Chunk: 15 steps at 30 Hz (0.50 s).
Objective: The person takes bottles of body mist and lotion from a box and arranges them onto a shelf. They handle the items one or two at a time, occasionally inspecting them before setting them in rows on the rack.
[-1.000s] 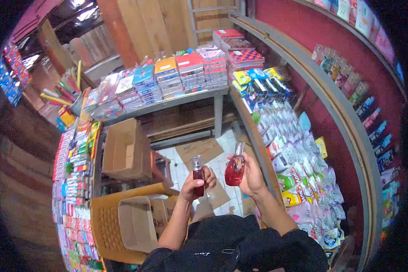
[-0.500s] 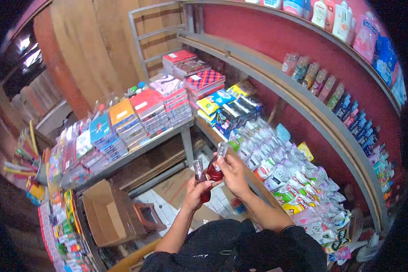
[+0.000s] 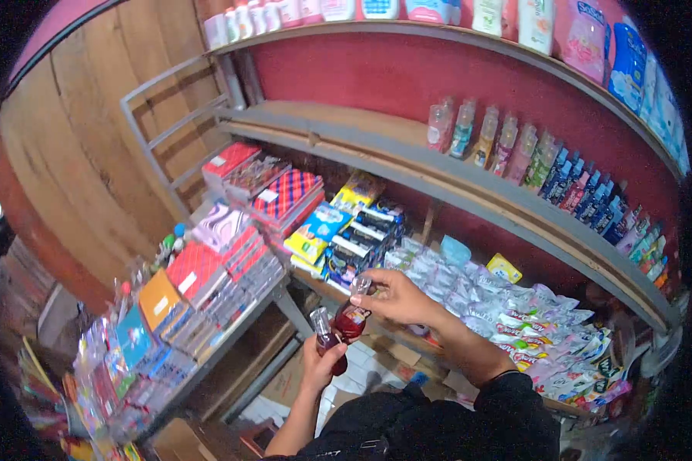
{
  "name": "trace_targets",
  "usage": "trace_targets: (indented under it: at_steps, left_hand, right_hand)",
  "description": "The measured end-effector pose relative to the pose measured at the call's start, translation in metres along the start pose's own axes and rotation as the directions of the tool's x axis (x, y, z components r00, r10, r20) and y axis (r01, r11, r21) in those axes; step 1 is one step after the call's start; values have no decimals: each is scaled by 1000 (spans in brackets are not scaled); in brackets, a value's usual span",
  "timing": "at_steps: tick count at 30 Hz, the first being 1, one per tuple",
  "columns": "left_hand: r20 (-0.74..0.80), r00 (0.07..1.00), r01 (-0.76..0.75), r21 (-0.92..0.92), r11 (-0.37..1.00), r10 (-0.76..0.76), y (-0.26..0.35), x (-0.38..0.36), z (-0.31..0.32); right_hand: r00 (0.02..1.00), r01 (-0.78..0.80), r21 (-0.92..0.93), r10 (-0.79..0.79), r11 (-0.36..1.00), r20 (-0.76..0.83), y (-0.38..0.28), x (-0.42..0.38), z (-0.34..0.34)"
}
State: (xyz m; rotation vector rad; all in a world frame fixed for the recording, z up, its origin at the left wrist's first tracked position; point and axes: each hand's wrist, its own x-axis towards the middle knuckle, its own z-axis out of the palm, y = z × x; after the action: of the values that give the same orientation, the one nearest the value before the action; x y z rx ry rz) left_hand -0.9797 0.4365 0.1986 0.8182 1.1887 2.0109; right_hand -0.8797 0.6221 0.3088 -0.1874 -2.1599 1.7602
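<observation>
My left hand is wrapped round a dark red bottle with a clear cap, held upright with a slight tilt. Just to its right, my right hand grips a second red bottle near its clear cap from above, fingers bent round the top. The two bottles are side by side in front of my body, close together. Part of the left bottle's body is hidden behind my left thumb.
Stacked notebooks lie on a table at the left. Packets and sachets cover the lower shelf at the right. Spray bottles line the middle shelf, with larger bottles above. A cardboard box is at the bottom left.
The view has turned right, bringing more of the shelves into sight. My right hand has shifted its hold up to the cap of its bottle. Both hands sit lower in view.
</observation>
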Motion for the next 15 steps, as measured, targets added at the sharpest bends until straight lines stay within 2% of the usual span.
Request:
trace_targets:
  at_steps: [1, 2, 4, 5, 6, 7, 8, 10, 11, 12, 14, 15]
  left_hand:
    - [27, 999, 40, 87, 995, -43, 7, 10, -5]
    - [47, 995, 77, 171, 982, -86, 15, 17, -7]
    - [86, 996, 11, -28, 1000, -9, 33, 39, 10]
    - [96, 995, -23, -134, 991, 36, 35, 52, 17]
    - [173, 980, -57, -212, 976, 95, 18, 62, -1]
    - [179, 977, -69, -244, 967, 114, 21, 74, 3]
    - [195, 973, -71, -255, 964, 123, 28, 82, 5]
    - [237, 963, -63, -256, 965, 126, 41, 99, 6]
    - [270, 957, -41, -243, 969, 108, 35, 105, -3]
    - [223, 973, -10, -195, 981, 54, 38, 108, -4]
    - [228, 974, 28, -184, 983, 15, 32, 117, -16]
    - [251, 968, 49, -184, 982, -1, 27, 122, -25]
  right_hand:
    - [999, -39, 18, 39, 999, 17, 5, 10, -9]
    - [1000, -15, 51, 14, 999, 25, 1, 18, -14]
    - [998, 28, 102, -33, 994, 52, -13, 33, -25]
    - [1000, -6, -15, 6, 1000, 30, -19, 41, -34]
    - [999, 50, -81, -51, 995, -7, -31, 48, -44]
    - [993, 103, -143, -110, 984, -40, -48, 54, -52]
    - [982, 156, -206, -174, 966, -69, -61, 63, -61]
    - [966, 168, -127, -189, 978, -178, -77, 80, -86]
    - [952, 187, -166, -220, 968, -214, -95, 87, -97]
    - [939, 179, -170, -220, 969, -265, -109, 94, -109]
    - [867, 200, -415, -358, 888, -347, -120, 119, -139]
    - [849, 180, -462, -375, 868, -373, -128, 130, -151]
